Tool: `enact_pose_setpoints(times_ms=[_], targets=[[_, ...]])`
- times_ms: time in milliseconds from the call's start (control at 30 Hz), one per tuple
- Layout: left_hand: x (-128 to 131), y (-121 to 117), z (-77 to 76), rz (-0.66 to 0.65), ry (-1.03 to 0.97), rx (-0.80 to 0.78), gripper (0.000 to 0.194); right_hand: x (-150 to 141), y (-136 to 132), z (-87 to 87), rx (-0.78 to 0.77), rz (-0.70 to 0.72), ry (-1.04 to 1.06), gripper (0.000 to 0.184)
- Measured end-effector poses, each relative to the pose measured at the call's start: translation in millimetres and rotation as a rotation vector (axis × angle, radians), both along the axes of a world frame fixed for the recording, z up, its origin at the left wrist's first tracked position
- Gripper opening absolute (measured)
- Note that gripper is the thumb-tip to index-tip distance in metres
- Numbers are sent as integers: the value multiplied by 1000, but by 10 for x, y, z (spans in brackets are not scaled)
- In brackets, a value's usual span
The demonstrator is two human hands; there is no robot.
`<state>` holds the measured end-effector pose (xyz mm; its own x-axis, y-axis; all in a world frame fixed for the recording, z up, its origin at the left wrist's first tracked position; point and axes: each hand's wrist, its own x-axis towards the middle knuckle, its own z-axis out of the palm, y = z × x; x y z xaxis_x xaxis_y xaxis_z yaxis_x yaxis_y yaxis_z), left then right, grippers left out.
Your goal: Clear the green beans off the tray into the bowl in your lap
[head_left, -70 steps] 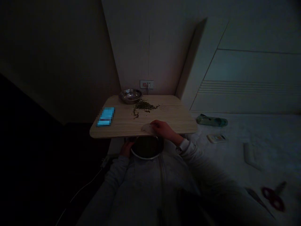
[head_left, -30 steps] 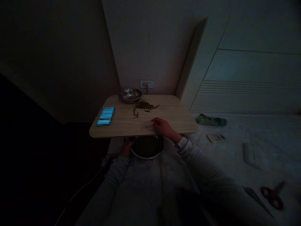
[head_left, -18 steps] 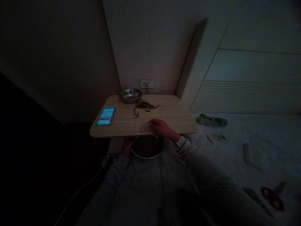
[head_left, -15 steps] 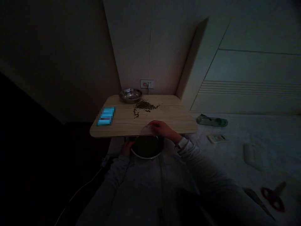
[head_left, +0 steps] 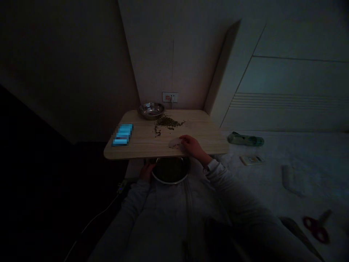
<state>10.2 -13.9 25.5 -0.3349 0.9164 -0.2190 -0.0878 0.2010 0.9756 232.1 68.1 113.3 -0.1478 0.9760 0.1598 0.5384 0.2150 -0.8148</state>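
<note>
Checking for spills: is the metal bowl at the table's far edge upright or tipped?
Upright. The metal bowl sits flat on the table, rim up; the dark bits lie beside it.

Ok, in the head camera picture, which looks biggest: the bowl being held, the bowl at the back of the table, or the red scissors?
1. Held bowl, gripped by the left hand below the table edge: looks largest, though it is nearer the camera.
2. Back bowl and red scissors: look roughly alike, so I won't rank them.
</note>
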Motion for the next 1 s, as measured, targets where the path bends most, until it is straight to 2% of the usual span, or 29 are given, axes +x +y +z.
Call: enact_pose_setpoints(times_ms=[167, 300, 500, 667, 800, 867, 1000], targets=[[38, 11, -36, 34, -81, -15, 24, 24, 0, -17, 22, 52, 1, 27], [22, 6, -38, 12, -47, -12, 23, 32, 7, -32, 11, 31, -3, 27], [11, 14, -54, 25, -13, -6, 20, 39, -18, -42, 29, 86, 16, 24], [-3, 40, -106, 25, 6, 18, 12, 84, 19, -74, 54, 35, 37, 24], [-33, 12, -65, -34, -12, 7, 22, 117, 56, -98, 45, 13, 48, 24], [-29, -2, -34, -15, -32, -7, 24, 125, 52, -105, 35, 36, 49, 25], [1, -9, 2, -6, -23, 11, 18, 128, 15, -104, 5, 73, 22, 27]])
